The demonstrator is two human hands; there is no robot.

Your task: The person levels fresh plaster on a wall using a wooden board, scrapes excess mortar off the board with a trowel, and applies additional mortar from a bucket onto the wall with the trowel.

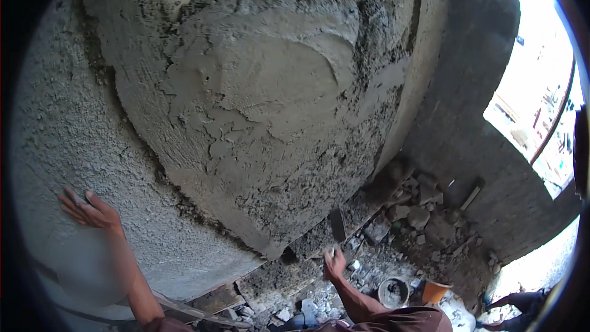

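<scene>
My left hand (92, 210) rests flat with fingers spread on the rough grey wall (74, 135) at the left. Low in the middle, the fingers of my right hand (334, 263) are closed. A trowel (337, 224) with a dark, rectangular blade extends just above them; its handle is hidden in my grip. The blade is near the foot of a wall panel covered in wet mortar (276, 80). This mortar is smoothed in its upper middle, with ragged, coarser patches around it and a ridge curving at the right.
Broken stones and rubble (424, 215) lie heaped in the corner right of the panel. A grey bucket (393, 293) and an orange bucket (435, 292) stand near my right forearm. A dark side wall (455, 98) has a bright opening at the far right.
</scene>
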